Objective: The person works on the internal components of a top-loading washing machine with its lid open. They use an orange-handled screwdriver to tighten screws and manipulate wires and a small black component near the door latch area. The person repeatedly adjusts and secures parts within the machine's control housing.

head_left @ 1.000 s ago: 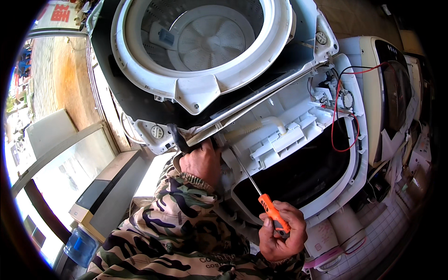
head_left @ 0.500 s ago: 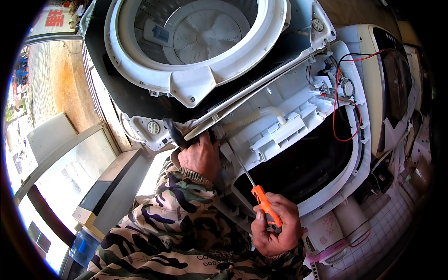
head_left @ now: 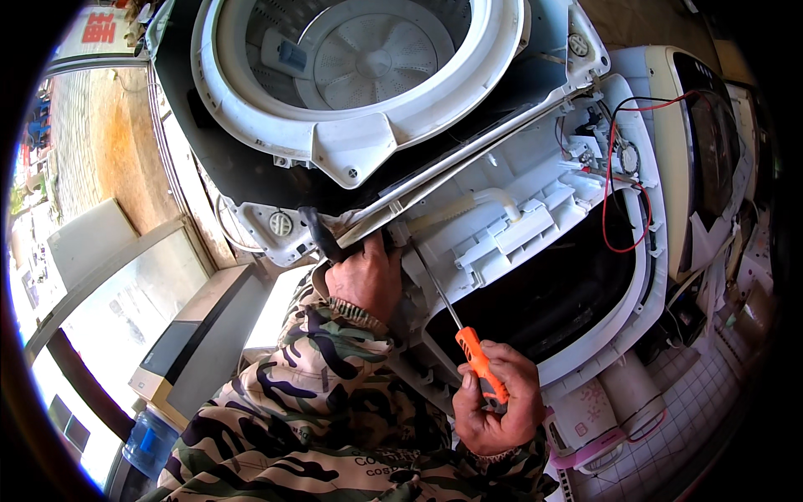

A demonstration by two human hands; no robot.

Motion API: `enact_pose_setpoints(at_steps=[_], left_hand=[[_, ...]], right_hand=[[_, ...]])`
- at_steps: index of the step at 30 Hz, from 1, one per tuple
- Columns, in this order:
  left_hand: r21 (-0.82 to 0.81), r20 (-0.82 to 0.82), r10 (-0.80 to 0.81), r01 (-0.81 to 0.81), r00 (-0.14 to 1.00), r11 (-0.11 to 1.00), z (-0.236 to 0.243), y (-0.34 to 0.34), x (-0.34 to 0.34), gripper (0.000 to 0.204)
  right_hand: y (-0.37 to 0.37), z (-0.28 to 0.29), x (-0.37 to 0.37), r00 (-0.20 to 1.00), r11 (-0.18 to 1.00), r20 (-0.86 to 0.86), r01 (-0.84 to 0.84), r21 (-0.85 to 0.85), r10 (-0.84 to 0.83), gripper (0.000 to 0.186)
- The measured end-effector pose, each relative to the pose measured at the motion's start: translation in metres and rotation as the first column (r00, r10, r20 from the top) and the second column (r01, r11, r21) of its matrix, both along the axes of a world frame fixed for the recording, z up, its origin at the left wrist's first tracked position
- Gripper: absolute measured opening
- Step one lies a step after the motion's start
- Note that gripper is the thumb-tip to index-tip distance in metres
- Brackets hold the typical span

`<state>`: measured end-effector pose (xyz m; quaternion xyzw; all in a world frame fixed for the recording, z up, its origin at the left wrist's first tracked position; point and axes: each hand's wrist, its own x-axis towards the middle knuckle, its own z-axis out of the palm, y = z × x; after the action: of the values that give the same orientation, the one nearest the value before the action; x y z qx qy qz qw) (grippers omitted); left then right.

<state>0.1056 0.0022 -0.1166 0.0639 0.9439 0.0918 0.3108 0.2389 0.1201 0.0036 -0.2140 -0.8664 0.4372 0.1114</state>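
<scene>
My right hand grips an orange-handled screwdriver, its steel shaft angled up and left toward a white plastic washer top panel. My left hand is curled in at the panel's left end, beside a black hose, fingertips hidden. A translucent white hose runs along the panel to a white housing. Red and black wires loop at its right, over the dark lid window. Above lies the opened washer's white tub ring around a perforated drum.
A cream appliance stands at the right, with white cylindrical items on the tiled surface below. A grey cabinet and blue water jug are at lower left, beside a glass-and-frame partition.
The whole view has shifted slightly. My right hand and screwdriver sit a little higher and further left than a second ago; my left hand stays at the panel's left end.
</scene>
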Motion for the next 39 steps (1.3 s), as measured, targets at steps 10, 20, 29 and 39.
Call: enact_pose_setpoints(at_steps=[10,20,29,39], left_hand=[[0.037,-0.024,-0.005,0.006,1.000,0.999,-0.004,-0.004,0.002,0.056],[0.036,-0.033,-0.025,0.027,0.999,0.999,-0.004,-0.004,0.002,0.058],[0.046,-0.024,-0.020,0.021,1.000,0.999,-0.004,-0.004,0.002,0.058],[0.034,-0.003,-0.037,0.037,0.999,0.999,-0.003,-0.004,0.000,0.059]], right_hand=[[-0.009,0.007,-0.004,0.997,1.000,0.072,0.006,-0.021,-0.004,0.037],[-0.008,0.010,0.000,0.996,1.000,0.084,0.005,-0.003,-0.004,0.036],[-0.008,0.002,-0.001,0.999,0.999,0.033,-0.020,0.031,0.019,0.034],[-0.007,0.001,-0.001,0.999,0.999,0.044,-0.031,0.012,0.030,0.033]])
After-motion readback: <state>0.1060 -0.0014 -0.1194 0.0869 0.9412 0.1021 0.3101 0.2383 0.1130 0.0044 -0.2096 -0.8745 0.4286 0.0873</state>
